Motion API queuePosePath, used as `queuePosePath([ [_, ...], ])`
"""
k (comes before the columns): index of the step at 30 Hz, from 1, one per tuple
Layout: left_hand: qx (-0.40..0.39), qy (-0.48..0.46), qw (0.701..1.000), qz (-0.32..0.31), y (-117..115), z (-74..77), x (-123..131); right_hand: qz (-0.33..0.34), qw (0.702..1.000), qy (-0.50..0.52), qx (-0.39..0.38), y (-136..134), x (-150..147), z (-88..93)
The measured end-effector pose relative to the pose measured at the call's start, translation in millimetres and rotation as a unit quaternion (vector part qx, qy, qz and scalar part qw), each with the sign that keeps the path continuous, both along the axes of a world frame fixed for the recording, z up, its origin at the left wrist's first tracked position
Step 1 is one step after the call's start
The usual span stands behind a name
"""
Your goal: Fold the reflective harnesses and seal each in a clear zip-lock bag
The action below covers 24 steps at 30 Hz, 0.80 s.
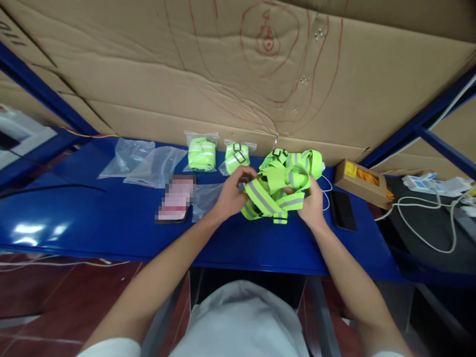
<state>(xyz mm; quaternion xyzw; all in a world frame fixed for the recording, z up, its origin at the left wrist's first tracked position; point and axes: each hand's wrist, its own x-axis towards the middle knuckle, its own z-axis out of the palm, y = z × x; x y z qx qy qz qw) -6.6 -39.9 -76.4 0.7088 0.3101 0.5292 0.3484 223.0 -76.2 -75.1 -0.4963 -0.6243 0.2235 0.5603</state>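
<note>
A loose bundle of neon-yellow reflective straps [269, 191] with grey stripes is held between both hands above the blue table [238, 248]. My left hand [235, 193] has its fingers curled on the bundle's left side. On the right side, my right hand [312, 203] grips it, its fingers partly hidden behind the straps. Black buckles show at the bundle's lower edge. Just behind it lie more reflective straps [312, 161], overlapping it in view. Two clear bags of folded reflective straps [202, 154] [237, 156] stand against the cardboard to the left.
Empty clear plastic bags [154, 163] lie at the back left, and another bag [204, 198] is beside my left hand. A phone with a lit screen [176, 198] lies left; a dark phone [342, 210] lies right. A small cardboard box [362, 183] and white cables [427, 238] are further right.
</note>
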Motion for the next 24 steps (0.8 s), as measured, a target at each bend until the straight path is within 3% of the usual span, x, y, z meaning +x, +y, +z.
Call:
queuePosePath([
  [4,-0.064,-0.113,0.989,-0.070,7,12.4,-14,-0.109,0.993,-0.024,0.028,4,10,-1.7],
  [6,-0.106,-0.158,0.975,-0.112,7,17.1,-18,-0.124,0.992,-0.015,0.032,7,12,-2.2],
  [8,-0.110,-0.157,0.976,-0.105,5,17.9,-17,-0.105,0.994,0.015,0.027,8,11,-2.6],
  [12,-0.034,-0.011,0.998,-0.053,-1,8.8,-6,-0.017,0.992,0.120,-0.044,7,-2,-6.0],
  [16,0.014,0.122,0.992,-0.031,-1,-1.4,-2,0.053,0.963,0.226,-0.139,4,-14,-11.1],
  [20,0.062,0.135,0.989,0.007,-2,0.0,-5,0.046,0.957,0.245,-0.150,4,-15,-13.8],
  [24,0.118,0.199,0.972,-0.033,-13,3.8,0,0.005,0.961,0.239,-0.139,6,-11,-17.5],
])
